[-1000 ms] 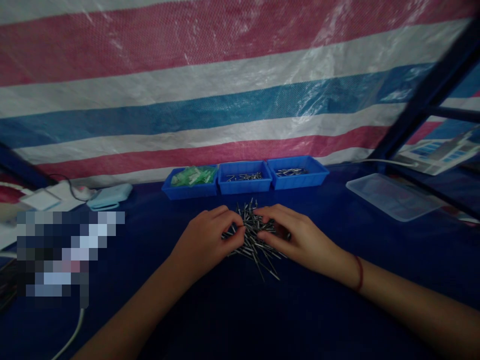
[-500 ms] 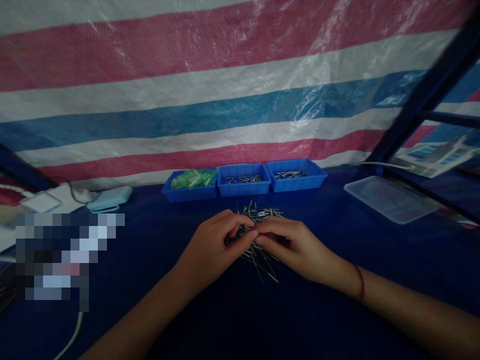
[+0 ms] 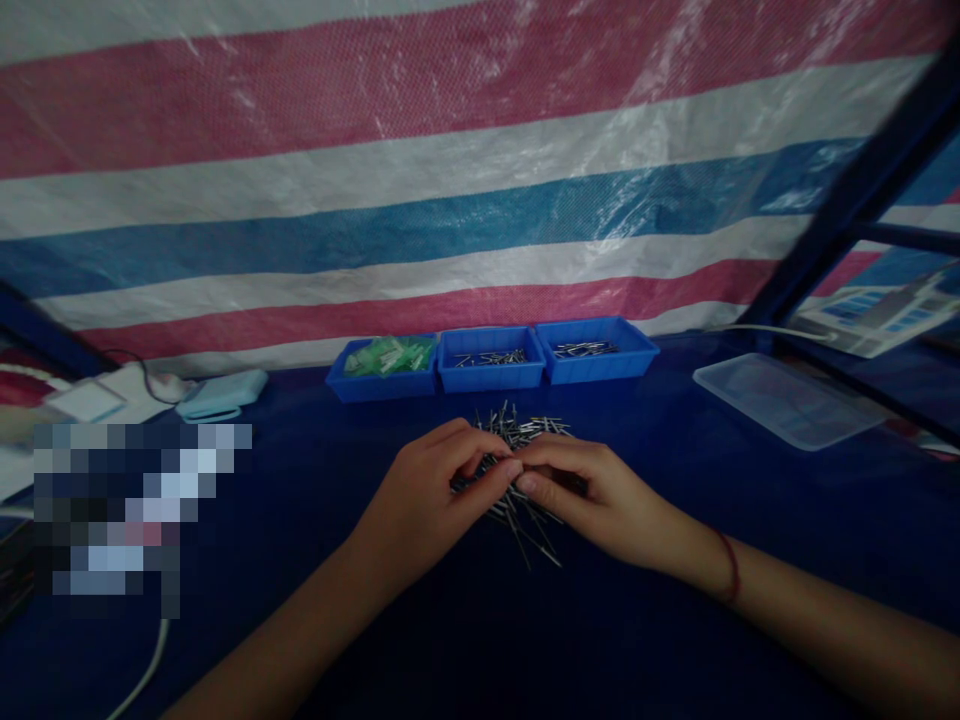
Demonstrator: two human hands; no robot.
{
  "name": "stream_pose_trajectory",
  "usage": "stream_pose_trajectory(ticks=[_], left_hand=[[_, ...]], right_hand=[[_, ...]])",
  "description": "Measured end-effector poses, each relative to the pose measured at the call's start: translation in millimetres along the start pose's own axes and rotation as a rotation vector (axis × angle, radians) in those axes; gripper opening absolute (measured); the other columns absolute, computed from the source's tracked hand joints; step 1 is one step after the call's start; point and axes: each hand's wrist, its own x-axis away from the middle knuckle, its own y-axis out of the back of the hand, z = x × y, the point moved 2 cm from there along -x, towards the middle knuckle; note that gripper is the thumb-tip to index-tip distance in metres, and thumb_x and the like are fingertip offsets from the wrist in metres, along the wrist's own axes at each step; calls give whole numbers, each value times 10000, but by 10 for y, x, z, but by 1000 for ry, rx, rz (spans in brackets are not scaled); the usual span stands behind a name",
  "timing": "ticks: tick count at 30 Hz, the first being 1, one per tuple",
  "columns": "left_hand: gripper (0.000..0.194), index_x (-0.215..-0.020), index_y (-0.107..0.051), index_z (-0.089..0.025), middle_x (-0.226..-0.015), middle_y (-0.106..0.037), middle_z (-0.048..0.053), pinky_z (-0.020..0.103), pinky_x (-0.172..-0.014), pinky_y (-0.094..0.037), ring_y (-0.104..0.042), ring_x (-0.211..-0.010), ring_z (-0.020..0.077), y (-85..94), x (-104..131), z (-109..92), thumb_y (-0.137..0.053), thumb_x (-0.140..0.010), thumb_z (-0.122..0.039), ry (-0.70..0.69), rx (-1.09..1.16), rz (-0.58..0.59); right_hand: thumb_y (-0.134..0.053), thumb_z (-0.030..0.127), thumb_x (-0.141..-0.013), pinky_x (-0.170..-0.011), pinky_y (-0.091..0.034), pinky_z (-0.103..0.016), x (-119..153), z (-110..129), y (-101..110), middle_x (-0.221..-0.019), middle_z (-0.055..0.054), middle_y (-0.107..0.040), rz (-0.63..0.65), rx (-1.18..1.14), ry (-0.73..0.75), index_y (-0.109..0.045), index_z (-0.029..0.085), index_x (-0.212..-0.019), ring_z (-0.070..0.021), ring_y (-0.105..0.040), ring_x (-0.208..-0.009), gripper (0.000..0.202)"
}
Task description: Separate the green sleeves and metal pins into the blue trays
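My left hand [image 3: 442,478] and my right hand [image 3: 592,490] meet fingertip to fingertip over a loose pile of thin metal pins [image 3: 536,535], which look like rivets with long shanks. Both hands are closed in a pinch, thumbs against forefingers. Whatever lies between the fingertips is hidden or too small to make out. Part of the pile shows beyond the hands, and more pins stick out below them toward me on the dark blue table [image 3: 480,640].
Three blue bins stand at the back: a left bin [image 3: 382,388] with green-and-clear plastic packets, a middle bin [image 3: 491,377] and a right bin [image 3: 604,368] with metal pins. A clear plastic lid [image 3: 787,400] lies right. A light-blue device [image 3: 221,396] and a white cable [image 3: 154,660] are left.
The whole view has shifted very slightly. Both hands stay pinched together over the pile, with the fingertips barely moved.
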Motion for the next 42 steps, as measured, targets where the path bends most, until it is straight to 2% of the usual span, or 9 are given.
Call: stream_pose_trajectory(ticks=[10, 17, 21, 31, 36, 42], left_hand=[[93, -873, -626, -207, -627, -450, -48, 205, -521, -357, -456, -548, 89, 9, -4, -7, -549, -850, -254, 1, -14, 4], [85, -889, -623, -211, -627, -445, -51, 203, -526, -355, -464, -553, 86, 4, -2, 2, -550, -850, -232, -1, -7, 9], [89, -894, -625, -212, -623, -439, -54, 199, -521, -350, -461, -548, 82, 6, -4, 1, -548, -849, -216, -2, -6, 2], [112, -911, -628, -216, -627, -439, -53, 195, -525, -354, -461, -548, 83, -2, -6, 13, -539, -845, -201, -12, -62, -7], [117, -913, -630, -212, -640, -465, -47, 201, -536, -367, -469, -552, 88, -21, -18, 66, -532, -850, -212, -1, -90, 14], [130, -931, -606, -197, -708, -522, -26, 218, -583, -399, -503, -605, 99, -61, -15, 89, -486, -883, -215, -38, -81, 82]], right_hand=[[-505, 224, -877, -612, -450, -264, -4, -13, -1, -793, -18, -627, -33, -7, -8, -644, 193, -915, -122, -558, -700, 148], [-527, 209, -855, -507, -393, -225, 3, -22, 3, -735, 1, -592, -68, -15, -41, -641, 182, -889, -97, -500, -605, 123], [-533, 196, -845, -503, -393, -223, 2, -28, 7, -736, 1, -595, -85, -30, -42, -640, 183, -885, -95, -498, -599, 115], [-552, 249, -827, -519, -431, -242, 11, -89, 25, -757, -25, -603, -250, -54, -82, -630, 180, -878, -112, -531, -604, 116], [-557, 227, -821, -530, -444, -250, 23, -37, 53, -736, -25, -598, -308, -21, -35, -629, 177, -869, -120, -550, -618, 99], [-564, 173, -813, -520, -443, -245, 41, 58, 72, -719, -15, -608, -318, 101, 134, -633, 186, -867, -111, -546, -609, 88]])
